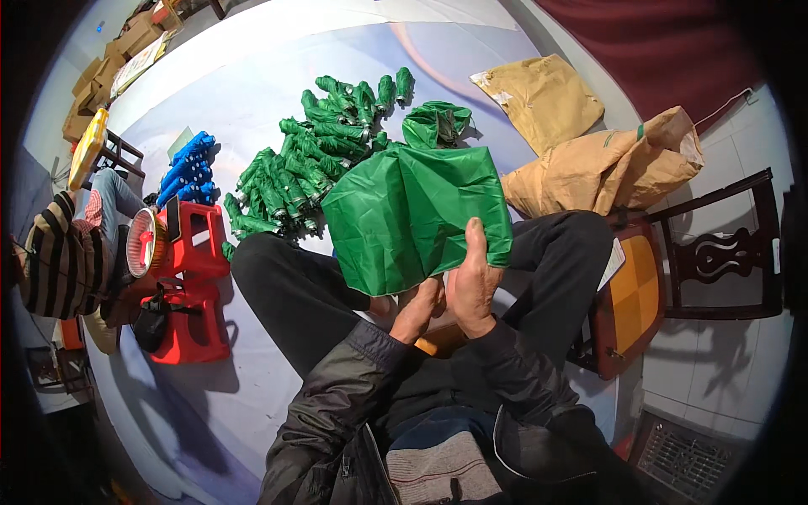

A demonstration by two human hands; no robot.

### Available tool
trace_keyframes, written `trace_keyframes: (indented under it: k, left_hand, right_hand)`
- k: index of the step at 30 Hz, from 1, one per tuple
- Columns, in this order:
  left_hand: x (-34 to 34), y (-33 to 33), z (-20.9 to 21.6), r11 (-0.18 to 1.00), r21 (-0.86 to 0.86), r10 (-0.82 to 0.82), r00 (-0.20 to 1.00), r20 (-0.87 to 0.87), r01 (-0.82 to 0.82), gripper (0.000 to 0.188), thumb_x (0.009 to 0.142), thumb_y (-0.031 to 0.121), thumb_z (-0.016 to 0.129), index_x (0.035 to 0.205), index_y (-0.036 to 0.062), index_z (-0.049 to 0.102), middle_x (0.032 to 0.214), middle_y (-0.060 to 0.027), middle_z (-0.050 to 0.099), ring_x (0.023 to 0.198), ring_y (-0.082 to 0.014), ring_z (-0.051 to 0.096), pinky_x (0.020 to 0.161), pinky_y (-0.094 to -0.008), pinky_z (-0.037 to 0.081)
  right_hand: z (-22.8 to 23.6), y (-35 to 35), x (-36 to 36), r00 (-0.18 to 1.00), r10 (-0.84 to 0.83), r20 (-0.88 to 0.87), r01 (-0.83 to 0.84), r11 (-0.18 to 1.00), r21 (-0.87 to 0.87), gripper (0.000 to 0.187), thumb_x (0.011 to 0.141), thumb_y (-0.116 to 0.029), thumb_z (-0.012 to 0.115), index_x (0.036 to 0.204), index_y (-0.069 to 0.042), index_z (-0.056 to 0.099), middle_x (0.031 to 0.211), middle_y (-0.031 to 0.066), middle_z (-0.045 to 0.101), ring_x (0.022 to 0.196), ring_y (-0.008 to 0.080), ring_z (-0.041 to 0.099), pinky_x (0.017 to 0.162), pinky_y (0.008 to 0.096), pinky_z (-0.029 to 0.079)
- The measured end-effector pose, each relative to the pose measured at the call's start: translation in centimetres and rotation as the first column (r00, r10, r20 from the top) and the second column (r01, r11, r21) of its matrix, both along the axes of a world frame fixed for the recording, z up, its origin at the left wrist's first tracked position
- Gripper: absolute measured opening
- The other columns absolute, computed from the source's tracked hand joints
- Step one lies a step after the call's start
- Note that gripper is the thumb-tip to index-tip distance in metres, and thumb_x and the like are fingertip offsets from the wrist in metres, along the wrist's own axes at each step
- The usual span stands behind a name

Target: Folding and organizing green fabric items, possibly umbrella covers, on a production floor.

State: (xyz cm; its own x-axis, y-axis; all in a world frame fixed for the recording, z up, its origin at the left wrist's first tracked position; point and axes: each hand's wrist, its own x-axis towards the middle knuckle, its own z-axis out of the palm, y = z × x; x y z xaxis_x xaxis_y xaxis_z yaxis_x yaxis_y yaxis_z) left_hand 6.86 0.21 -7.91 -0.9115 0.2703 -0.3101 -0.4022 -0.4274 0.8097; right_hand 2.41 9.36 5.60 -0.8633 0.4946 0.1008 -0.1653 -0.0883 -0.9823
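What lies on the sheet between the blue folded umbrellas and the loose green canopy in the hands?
In the head view, a pile of rolled green umbrellas lies between the blue umbrellas and the green canopy, which both hands, left hand and right hand, grip.

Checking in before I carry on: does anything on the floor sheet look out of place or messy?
One thing: a loose, crumpled green cover lies beside the pile of rolled green umbrellas, unrolled unlike the rest. The blue rolled umbrellas lie in a tidy bunch. Both hands hold the open green umbrella.
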Motion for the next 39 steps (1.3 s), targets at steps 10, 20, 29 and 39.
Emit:
trace_keyframes:
  k: [10, 20, 29, 39]
  left_hand:
    - [0.3, -1.0, -1.9, 0.876, 0.481, -0.025, 0.995, 0.102, -0.027, 0.038, 0.102, 0.028, 0.048, 0.134, 0.0082, 0.048, 0.121, -0.0020, 0.058, 0.108, -0.0183, 0.056, 0.091, -0.0303, 0.046]
    - [1.8, -1.2, -3.9, 0.942, -0.324, 0.017, 0.979, -0.204, -0.085, 0.044, 0.102, 0.030, 0.050, 0.141, 0.0094, 0.045, 0.137, -0.0084, 0.048, 0.122, -0.0260, 0.048, 0.100, -0.0379, 0.041]
    - [1.6, -0.7, -4.6, 0.846, -0.503, 0.029, 0.956, -0.291, -0.179, 0.043, 0.102, 0.031, 0.050, 0.140, 0.0099, 0.045, 0.138, -0.0101, 0.045, 0.123, -0.0278, 0.045, 0.101, -0.0399, 0.040]
    - [0.0, 0.6, 3.5, 0.687, 0.510, 0.198, 0.809, 0.554, -0.517, 0.030, 0.102, 0.031, 0.039, 0.107, 0.0060, 0.054, 0.075, -0.0042, 0.052, 0.065, -0.0139, 0.050, 0.056, -0.0270, 0.041]
  right_hand:
    - [2.6, 1.4, 4.7, 0.861, 0.413, 0.296, -0.413, 0.909, -0.065, 0.019, 0.096, -0.012, 0.057, 0.102, 0.004, 0.065, 0.094, 0.0078, 0.069, 0.082, 0.0151, 0.060, 0.075, 0.0260, 0.046]
    - [8.9, -1.5, 2.2, 0.873, 0.480, -0.083, -0.219, 0.539, 0.813, 0.045, 0.091, -0.002, 0.058, 0.133, 0.010, 0.049, 0.136, 0.0262, 0.052, 0.128, 0.0376, 0.051, 0.110, 0.0450, 0.037]
    - [3.2, -3.8, -3.5, 0.866, 0.499, 0.044, -0.234, 0.325, 0.916, 0.068, 0.093, -0.030, 0.060, 0.143, 0.009, 0.035, 0.149, 0.0278, 0.035, 0.139, 0.0425, 0.034, 0.114, 0.0485, 0.029]
    - [4.0, 0.1, 5.7, 0.810, 0.585, -0.031, -0.274, 0.425, 0.863, 0.057, 0.086, -0.011, 0.069, 0.134, 0.008, 0.046, 0.125, 0.0268, 0.059, 0.114, 0.0392, 0.061, 0.092, 0.0419, 0.051]
